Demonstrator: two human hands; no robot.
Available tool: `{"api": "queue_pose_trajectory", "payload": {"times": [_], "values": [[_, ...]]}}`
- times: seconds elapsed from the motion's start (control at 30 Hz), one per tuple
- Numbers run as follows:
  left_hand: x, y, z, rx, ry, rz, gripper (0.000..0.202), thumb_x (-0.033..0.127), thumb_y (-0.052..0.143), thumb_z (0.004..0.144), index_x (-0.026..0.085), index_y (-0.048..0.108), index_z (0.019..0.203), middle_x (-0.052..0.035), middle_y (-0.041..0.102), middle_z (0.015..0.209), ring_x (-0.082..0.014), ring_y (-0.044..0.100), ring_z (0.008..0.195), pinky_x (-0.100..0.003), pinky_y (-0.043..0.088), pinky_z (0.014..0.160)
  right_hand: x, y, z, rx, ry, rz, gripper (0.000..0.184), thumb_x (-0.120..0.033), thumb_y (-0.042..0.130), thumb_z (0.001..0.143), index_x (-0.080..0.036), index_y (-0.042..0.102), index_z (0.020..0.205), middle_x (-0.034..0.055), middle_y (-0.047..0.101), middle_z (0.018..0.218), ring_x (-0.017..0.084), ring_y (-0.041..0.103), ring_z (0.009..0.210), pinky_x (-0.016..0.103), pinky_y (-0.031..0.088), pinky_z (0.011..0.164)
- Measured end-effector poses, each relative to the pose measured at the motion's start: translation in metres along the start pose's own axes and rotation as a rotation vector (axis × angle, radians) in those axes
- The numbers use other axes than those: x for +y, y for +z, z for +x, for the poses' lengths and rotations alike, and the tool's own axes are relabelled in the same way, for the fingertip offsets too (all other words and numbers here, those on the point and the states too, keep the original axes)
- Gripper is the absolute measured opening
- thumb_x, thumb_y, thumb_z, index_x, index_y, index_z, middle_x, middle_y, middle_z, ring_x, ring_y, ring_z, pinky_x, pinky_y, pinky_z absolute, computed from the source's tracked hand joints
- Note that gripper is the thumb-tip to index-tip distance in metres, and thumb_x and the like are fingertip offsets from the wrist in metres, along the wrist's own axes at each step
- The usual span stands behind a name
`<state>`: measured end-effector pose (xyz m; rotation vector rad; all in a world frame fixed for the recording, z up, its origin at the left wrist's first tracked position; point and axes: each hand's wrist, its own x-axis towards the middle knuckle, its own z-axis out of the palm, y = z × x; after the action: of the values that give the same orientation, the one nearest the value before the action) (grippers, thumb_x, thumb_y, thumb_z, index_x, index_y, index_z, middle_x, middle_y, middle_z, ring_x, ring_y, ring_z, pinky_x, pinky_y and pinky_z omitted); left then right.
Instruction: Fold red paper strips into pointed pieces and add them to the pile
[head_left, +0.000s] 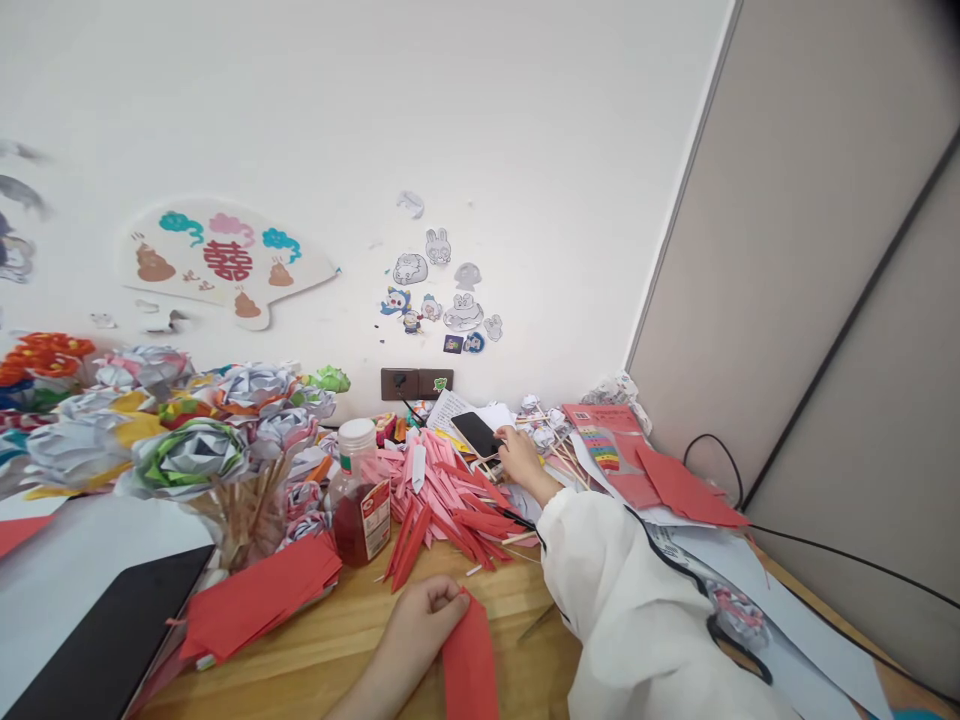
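My left hand (436,608) is closed at the front of the table, its thumb and fingers pinching the top end of a folded red paper strip (471,665). Farther back, my right hand (519,456) reaches out with its fingertips at the right edge of a dark-screened phone (477,436); its fingers look extended, and I see nothing held in them. Just left of that hand lies a heap of folded pink and red paper strips (442,490). Beside the heap stands a bottle (360,500) with a white cap and reddish contents.
Folded paper flowers (191,455) crowd the left side. A stack of red paper (262,595) lies near a black flat panel (112,640). More red sheets (686,485) and white paper (772,600) cover the right. A black cable (847,560) runs along the partition side.
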<state>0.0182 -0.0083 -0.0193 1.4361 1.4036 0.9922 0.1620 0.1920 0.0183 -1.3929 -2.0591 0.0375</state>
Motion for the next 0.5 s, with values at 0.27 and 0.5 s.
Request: {"api": "queue_pose_trajectory", "payload": {"times": [0.27, 0.5], "values": [[0.0019, 0.0003, 0.0005, -0.033, -0.009, -0.008, 0.024, 0.037, 0.047, 0.060, 0.018, 0.040, 0.046, 0.0069, 0.035, 0.043, -0.0088, 0.032, 0.043, -0.021, 0.022, 0.043, 0.0026, 0.0100, -0.0030, 0.035, -0.003, -0.027, 0.036, -0.006, 0.038, 0.067, -0.016, 0.045, 0.100, 0.0059, 0.053, 0.099, 0.017, 0.042, 0.092, 0.025, 0.027, 0.079], [0.0047, 0.0006, -0.0007, -0.050, -0.019, -0.040, 0.026, 0.040, 0.048, 0.059, 0.019, 0.040, 0.046, 0.0071, 0.036, 0.044, -0.0087, 0.032, 0.043, -0.021, 0.022, 0.044, -0.0002, 0.0080, -0.0081, 0.042, -0.001, -0.043, 0.033, -0.008, 0.038, 0.068, -0.017, 0.048, 0.098, 0.0072, 0.053, 0.091, 0.018, 0.043, 0.090, 0.027, 0.026, 0.078]]}}
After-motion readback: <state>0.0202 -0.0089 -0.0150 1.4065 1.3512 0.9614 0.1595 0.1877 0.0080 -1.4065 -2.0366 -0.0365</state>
